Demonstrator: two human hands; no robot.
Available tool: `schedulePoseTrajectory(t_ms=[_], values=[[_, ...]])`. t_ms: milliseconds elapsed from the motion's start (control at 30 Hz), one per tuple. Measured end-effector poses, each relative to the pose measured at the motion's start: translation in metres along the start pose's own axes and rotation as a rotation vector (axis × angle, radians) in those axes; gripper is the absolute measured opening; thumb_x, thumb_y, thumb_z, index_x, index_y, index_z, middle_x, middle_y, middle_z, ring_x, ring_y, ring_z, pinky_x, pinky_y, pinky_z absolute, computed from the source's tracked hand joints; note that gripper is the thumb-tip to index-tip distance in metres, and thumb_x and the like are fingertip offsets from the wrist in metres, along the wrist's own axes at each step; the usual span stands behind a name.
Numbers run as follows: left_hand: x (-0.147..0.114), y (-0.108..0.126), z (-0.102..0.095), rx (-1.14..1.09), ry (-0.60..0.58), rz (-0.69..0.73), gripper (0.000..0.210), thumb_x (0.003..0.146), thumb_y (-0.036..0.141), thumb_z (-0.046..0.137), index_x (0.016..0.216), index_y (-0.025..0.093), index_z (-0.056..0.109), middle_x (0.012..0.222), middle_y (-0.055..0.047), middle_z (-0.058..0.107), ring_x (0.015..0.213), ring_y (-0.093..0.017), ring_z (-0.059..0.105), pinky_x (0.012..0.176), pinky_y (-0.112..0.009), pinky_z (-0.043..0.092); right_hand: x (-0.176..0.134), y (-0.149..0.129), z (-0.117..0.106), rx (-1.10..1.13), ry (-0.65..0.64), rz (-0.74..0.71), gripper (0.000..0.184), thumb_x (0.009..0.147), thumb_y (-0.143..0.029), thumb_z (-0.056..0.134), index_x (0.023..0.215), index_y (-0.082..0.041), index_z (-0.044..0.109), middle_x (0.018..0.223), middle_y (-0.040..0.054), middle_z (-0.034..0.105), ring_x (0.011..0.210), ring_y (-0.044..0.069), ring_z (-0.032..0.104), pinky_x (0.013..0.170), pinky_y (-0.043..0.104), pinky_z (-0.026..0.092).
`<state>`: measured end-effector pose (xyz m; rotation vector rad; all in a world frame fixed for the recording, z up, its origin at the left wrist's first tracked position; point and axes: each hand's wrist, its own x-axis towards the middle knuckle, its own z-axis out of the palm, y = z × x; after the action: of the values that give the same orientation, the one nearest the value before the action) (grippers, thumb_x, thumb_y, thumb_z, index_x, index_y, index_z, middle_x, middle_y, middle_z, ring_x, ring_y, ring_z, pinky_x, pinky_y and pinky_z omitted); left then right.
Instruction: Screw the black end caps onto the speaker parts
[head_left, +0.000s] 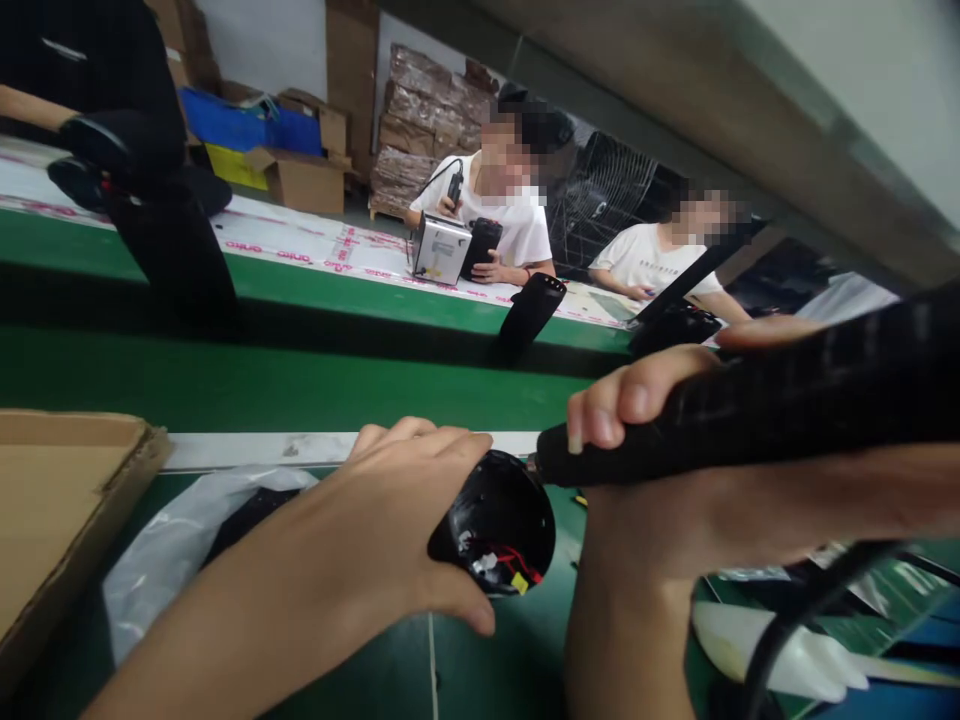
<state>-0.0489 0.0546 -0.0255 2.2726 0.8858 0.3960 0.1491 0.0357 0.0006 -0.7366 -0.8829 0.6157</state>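
My left hand (420, 500) is wrapped round a black round housing (525, 520), fingers over the top and thumb below. The housing's open end faces me; inside it lie red wires and a small yellow piece. In my right hand (630, 395) is a black electric screwdriver (712, 420), held nearly level. Its tip meets the upper right rim of the housing; whether a screw sits there is too small to tell. A dark cord (787, 610) hangs below the right wrist.
A cardboard box (67, 520) and a clear plastic bag (172, 560) lie at the left. White scoop-like pieces (772, 645) lie at lower right. Black cylindrical parts (532, 305) stand along the green conveyor (337, 370). Co-workers sit beyond it, near a white device (442, 250).
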Motion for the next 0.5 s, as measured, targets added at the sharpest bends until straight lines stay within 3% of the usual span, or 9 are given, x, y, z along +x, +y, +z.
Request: schedulePoseTrajectory(t_ms=[133,267,367,433,500], values=[[0.001,-0.001,0.003,0.016,0.011,-0.034,0.049,0.058,0.046,0.089,0.097,0.034,0.061,0.112,0.005,0.064,0.112,-0.029,0.052,0.085,-0.036,0.038,-0.008,0.013,0.001,-0.086,-0.05,-0.002,0.07,0.083,-0.088,0.053,0.098,-0.02,0.055,0.064,0.0008,0.044,0.055,0.018,0.053,0.044,0.021,0.041],[0.0,0.0,0.004,0.029,0.001,-0.125,0.06,0.053,0.049,0.09,0.104,0.035,0.062,0.114,-0.001,0.062,0.121,-0.037,0.046,0.091,-0.044,0.039,-0.011,0.018,0.021,-0.138,-0.175,-0.147,0.062,0.092,-0.079,0.052,0.1,-0.017,0.052,0.062,-0.0008,0.046,0.047,0.015,0.049,0.04,0.019,0.041],[0.0,-0.003,0.007,0.009,-0.016,-0.11,0.068,0.056,0.049,0.088,0.116,0.036,0.059,0.117,-0.003,0.062,0.13,-0.039,0.039,0.095,-0.046,0.04,-0.01,0.021,0.028,-0.132,-0.3,-0.26,0.058,0.107,-0.066,0.019,0.106,-0.017,0.05,0.063,0.0006,0.049,0.047,0.014,0.048,0.041,0.02,0.046],[0.001,-0.007,0.009,-0.014,-0.021,-0.073,0.073,0.057,0.049,0.087,0.122,0.036,0.056,0.119,-0.003,0.062,0.132,-0.038,0.039,0.096,-0.046,0.041,-0.011,0.023,0.03,-0.094,-0.313,-0.238,0.076,0.102,-0.055,-0.017,0.109,-0.018,0.05,0.066,0.0031,0.051,0.051,0.015,0.05,0.045,0.021,0.047],[0.003,-0.012,0.012,-0.043,-0.01,-0.042,0.082,0.054,0.05,0.087,0.128,0.036,0.054,0.122,-0.002,0.062,0.131,-0.038,0.041,0.096,-0.045,0.042,-0.011,0.023,0.03,-0.055,-0.289,-0.163,0.083,0.098,-0.054,-0.025,0.108,-0.019,0.05,0.068,0.0041,0.052,0.052,0.015,0.051,0.047,0.021,0.046]])
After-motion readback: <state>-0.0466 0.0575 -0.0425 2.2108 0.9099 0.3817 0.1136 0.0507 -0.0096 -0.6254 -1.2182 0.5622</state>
